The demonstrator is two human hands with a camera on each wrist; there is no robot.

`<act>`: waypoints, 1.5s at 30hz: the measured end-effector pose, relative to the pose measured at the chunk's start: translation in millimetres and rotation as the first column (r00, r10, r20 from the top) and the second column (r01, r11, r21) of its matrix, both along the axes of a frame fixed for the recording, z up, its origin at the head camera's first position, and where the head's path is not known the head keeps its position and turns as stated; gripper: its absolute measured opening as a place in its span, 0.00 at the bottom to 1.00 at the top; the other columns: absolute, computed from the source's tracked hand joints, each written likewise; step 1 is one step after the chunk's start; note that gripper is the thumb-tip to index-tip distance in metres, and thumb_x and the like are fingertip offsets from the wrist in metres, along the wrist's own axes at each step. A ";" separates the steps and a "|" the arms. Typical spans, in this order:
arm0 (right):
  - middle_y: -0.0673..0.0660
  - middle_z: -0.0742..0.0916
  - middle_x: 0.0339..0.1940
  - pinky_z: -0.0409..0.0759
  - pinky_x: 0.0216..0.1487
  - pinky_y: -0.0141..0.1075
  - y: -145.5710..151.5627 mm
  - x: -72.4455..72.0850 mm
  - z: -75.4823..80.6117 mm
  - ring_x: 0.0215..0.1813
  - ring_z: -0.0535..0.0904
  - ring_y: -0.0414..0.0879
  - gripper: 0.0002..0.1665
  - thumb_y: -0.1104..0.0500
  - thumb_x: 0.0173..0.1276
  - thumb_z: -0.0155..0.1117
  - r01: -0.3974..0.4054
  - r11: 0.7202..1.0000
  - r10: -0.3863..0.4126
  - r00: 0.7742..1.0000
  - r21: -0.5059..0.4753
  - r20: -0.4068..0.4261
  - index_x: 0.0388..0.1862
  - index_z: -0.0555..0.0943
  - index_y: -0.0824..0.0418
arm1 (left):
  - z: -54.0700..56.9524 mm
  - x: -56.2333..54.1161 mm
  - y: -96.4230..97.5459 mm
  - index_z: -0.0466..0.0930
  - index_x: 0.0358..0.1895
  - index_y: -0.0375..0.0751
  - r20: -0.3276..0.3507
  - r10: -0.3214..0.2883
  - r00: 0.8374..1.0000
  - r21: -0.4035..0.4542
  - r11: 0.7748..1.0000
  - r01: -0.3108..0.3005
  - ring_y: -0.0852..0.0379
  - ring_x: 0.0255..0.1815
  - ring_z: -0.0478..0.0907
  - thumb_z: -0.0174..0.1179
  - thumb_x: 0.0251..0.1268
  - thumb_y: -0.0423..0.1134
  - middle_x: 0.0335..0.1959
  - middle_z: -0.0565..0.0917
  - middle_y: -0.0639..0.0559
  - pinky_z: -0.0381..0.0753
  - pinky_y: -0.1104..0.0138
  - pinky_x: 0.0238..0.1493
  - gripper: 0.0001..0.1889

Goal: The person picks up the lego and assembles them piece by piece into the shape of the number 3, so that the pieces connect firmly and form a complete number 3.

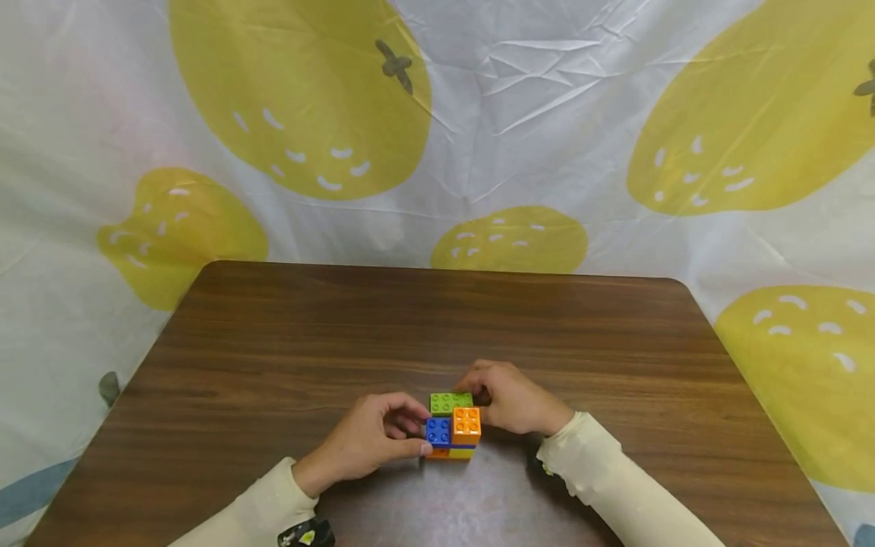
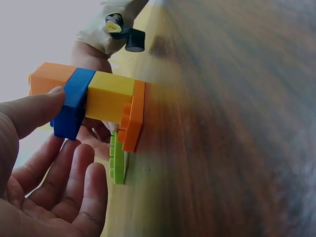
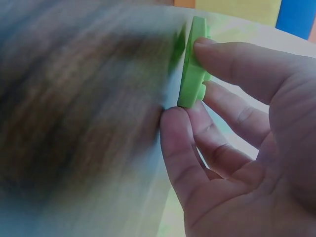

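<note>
A small stack of toy building bricks stands near the front middle of the table. An orange flat brick point(image 2: 136, 118) forms its bottom, a yellow brick point(image 2: 111, 98) sits above, then a blue brick point(image 1: 437, 431), with an orange block point(image 1: 466, 427) on top covering the blue brick's right half. My left hand point(image 1: 362, 439) pinches the left end of the blue brick between thumb and fingertips. Behind the stack is a thin green brick point(image 1: 444, 403), low over the tabletop. Thumb and fingers of my right hand point(image 1: 514, 399) pinch that green brick point(image 3: 191, 74), studs facing up.
Brown wood-grain table point(image 1: 328, 319) extends around the bricks on all sides. A white cloth point(image 1: 519, 137) printed with yellow fruit hangs behind its far edge. A dark wrist device point(image 1: 306, 533) is strapped over the left sleeve.
</note>
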State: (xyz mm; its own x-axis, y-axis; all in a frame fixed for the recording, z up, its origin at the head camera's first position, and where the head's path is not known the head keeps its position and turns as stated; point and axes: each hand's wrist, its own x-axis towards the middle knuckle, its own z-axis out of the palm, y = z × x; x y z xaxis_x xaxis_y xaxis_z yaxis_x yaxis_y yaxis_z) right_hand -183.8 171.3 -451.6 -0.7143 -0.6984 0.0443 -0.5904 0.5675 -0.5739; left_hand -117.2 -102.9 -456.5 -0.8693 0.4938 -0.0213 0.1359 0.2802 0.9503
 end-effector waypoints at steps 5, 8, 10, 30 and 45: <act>0.48 0.86 0.39 0.82 0.40 0.31 1.6 0.1 0.4 0.38 0.82 0.40 0.16 0.57 0.62 0.80 0.005 1.000 -0.005 1.000 -0.009 0.014 0.48 0.91 0.56 | -0.7 1.4 0.7 0.86 0.51 0.38 0.008 0.003 1.000 -0.001 1.000 -0.003 0.53 0.46 0.86 0.79 0.62 0.41 0.47 0.89 0.46 0.87 0.71 0.44 0.18; 0.48 0.87 0.39 0.83 0.40 0.30 2.6 0.7 -0.3 0.38 0.83 0.40 0.16 0.57 0.60 0.81 0.009 1.000 -0.009 1.000 -0.013 0.029 0.47 0.91 0.56 | -1.3 2.2 1.1 0.86 0.51 0.38 0.009 0.005 1.000 -0.002 1.000 -0.005 0.53 0.45 0.86 0.79 0.62 0.41 0.47 0.89 0.46 0.87 0.71 0.44 0.18; 0.49 0.88 0.40 0.84 0.41 0.30 2.8 1.5 -0.3 0.38 0.84 0.39 0.16 0.58 0.60 0.81 0.015 1.000 -0.014 0.999 -0.017 0.046 0.47 0.91 0.56 | -1.8 2.5 1.4 0.86 0.51 0.38 0.010 0.006 1.000 -0.002 1.000 -0.006 0.54 0.45 0.86 0.79 0.62 0.42 0.47 0.89 0.46 0.87 0.71 0.44 0.18; 0.49 0.90 0.42 0.88 0.44 0.37 11.5 11.1 11.6 0.40 0.87 0.44 0.19 0.59 0.61 0.80 0.063 0.993 -0.063 0.998 -0.097 0.001 0.52 0.89 0.59 | -1.8 2.9 2.4 0.86 0.51 0.39 0.008 0.002 1.000 0.000 1.000 -0.002 0.54 0.45 0.86 0.79 0.62 0.42 0.47 0.89 0.46 0.87 0.70 0.44 0.18; 0.50 0.90 0.47 0.88 0.49 0.37 13.5 15.6 23.1 0.45 0.87 0.46 0.18 0.62 0.64 0.77 0.063 0.991 -0.069 0.996 -0.114 -0.048 0.53 0.89 0.58 | -2.7 -4.1 -2.3 0.86 0.51 0.39 0.003 -0.016 1.000 0.007 1.000 0.016 0.54 0.45 0.86 0.79 0.62 0.42 0.47 0.89 0.46 0.87 0.71 0.44 0.18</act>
